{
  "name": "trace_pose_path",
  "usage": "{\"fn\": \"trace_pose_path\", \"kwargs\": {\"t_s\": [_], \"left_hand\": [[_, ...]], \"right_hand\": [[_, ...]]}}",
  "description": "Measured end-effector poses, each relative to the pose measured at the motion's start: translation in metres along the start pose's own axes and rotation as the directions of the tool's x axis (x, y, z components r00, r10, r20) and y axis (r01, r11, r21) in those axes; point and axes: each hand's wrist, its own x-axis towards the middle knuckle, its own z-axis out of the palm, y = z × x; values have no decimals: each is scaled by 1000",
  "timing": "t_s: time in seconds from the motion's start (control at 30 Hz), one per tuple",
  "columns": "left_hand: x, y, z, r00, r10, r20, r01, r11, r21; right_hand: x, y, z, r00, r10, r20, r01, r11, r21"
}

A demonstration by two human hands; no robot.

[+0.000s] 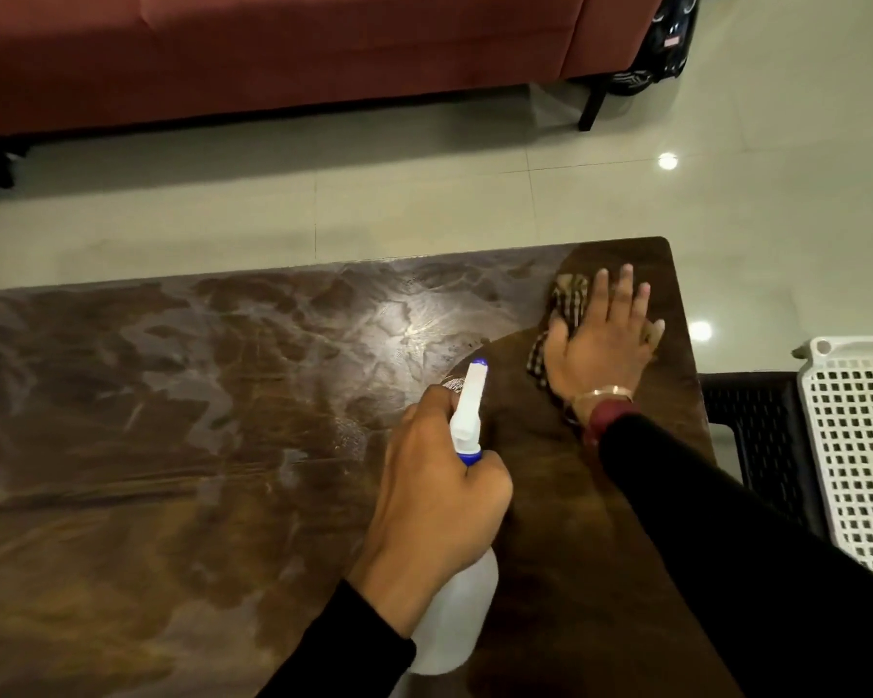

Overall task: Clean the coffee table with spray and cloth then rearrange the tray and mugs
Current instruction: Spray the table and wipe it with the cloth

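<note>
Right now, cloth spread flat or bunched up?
Bunched up. The checked cloth lies crumpled under the flat right hand, folds showing at both sides.

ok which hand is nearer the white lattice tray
Right. The right hand presses the cloth left of the tray; the left hand grips the spray bottle farther left.

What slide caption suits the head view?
The right hand presses a checked cloth on the coffee table; the left hand grips the spray bottle.
</note>
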Motion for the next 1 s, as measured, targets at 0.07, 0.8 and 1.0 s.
{"fn": "trace_pose_path", "kwargs": {"t_s": [0.07, 0.8, 1.0], "left_hand": [[1, -5, -1, 1000, 4, -25, -4, 1000, 3], [12, -18, -27, 992, -14, -124, 11, 1000, -25], [9, -35, -38, 989, -14, -144, 16, 1000, 12]], "right_hand": [[17, -34, 5, 1000, -14, 8, 14, 1000, 8], [-25, -140, 32, 805, -558, 204, 575, 818, -29], [31, -98, 12, 953, -290, 87, 296, 954, -55]]}}
